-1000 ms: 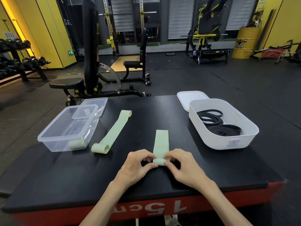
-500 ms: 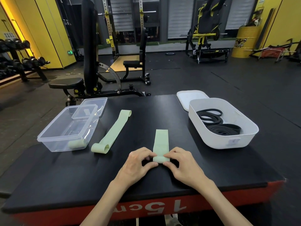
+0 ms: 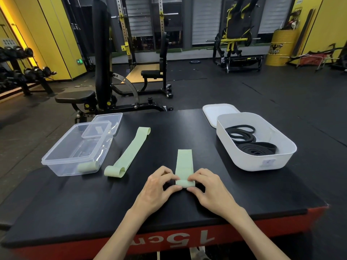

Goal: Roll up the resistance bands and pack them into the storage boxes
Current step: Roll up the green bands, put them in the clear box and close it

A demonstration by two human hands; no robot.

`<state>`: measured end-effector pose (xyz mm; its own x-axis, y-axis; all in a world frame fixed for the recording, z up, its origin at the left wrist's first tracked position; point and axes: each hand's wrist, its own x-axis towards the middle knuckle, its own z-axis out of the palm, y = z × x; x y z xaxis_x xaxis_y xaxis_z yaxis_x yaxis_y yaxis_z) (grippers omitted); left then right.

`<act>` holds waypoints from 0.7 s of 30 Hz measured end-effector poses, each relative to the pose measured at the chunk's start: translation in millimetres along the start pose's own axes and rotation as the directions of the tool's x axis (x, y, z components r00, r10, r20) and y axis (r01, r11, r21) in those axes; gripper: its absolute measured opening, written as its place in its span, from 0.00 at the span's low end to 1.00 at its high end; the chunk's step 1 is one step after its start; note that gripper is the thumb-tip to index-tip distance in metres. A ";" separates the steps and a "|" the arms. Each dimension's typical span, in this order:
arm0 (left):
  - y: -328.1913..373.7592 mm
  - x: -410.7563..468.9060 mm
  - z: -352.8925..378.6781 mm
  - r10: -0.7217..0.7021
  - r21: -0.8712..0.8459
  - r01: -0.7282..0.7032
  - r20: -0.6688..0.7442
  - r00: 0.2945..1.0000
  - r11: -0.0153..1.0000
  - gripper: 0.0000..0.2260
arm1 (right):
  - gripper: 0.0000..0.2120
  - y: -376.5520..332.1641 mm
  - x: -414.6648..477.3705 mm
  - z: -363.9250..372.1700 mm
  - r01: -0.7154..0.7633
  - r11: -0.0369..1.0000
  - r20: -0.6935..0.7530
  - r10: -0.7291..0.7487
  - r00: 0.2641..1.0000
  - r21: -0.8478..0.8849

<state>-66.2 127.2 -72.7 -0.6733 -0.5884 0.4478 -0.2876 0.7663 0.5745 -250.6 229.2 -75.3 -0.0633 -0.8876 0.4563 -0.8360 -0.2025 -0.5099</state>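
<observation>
A pale green resistance band (image 3: pixel 184 162) lies flat on the black platform (image 3: pixel 169 209), its near end rolled into a small coil. My left hand (image 3: pixel 158 188) and my right hand (image 3: pixel 207 187) pinch that coil from either side. A second green band (image 3: pixel 129 152) lies unrolled to the left, its near end curled over. The clear plastic box (image 3: pixel 75 147) at the left holds one rolled green band (image 3: pixel 87 167). At the right, a white box (image 3: pixel 262 158) holds coiled black bands (image 3: pixel 249 141).
A clear lid (image 3: pixel 109 120) lies behind the clear box and a white lid (image 3: pixel 217 112) behind the white box. A weight bench (image 3: pixel 84 96) stands just beyond the platform's far left edge. The platform's red front edge (image 3: pixel 244 231) is close to me.
The coil under my fingers has grown a little and the flat part of the band is shorter. Both hands have crept slightly forward with it.
</observation>
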 end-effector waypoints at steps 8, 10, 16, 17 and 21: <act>4.3 -1.2 -0.5 0.001 0.003 -0.001 -0.005 1.000 1.000 0.18 | 0.10 0.2 -0.8 -0.9 -0.007 1.000 -0.006 0.007 1.000 0.016; 4.3 -1.4 -0.4 0.003 0.014 -0.003 -0.004 1.000 1.000 0.18 | 0.11 0.9 -0.9 -1.2 -0.014 1.000 -0.006 0.015 1.000 0.019; 3.8 -2.5 0.4 0.002 0.023 -0.002 -0.007 1.000 1.000 0.17 | 0.14 -0.9 -1.7 -1.9 -0.013 1.000 0.001 0.013 1.000 0.022; 4.0 -2.5 0.5 0.001 0.021 0.000 -0.007 1.000 1.000 0.17 | 0.14 -0.8 -1.6 -2.0 -0.016 1.000 0.003 0.016 1.000 0.024; 4.8 -2.1 0.9 0.009 0.021 -0.009 -0.005 1.000 1.000 0.16 | 0.13 0.9 -1.1 -0.9 -0.027 0.999 0.002 0.027 1.000 0.026</act>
<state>-66.8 132.3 -71.5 -0.6725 -0.5826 0.4565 -0.2958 0.7770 0.5557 -251.8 230.4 -75.7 -0.0850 -0.8936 0.4408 -0.8194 -0.1890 -0.5412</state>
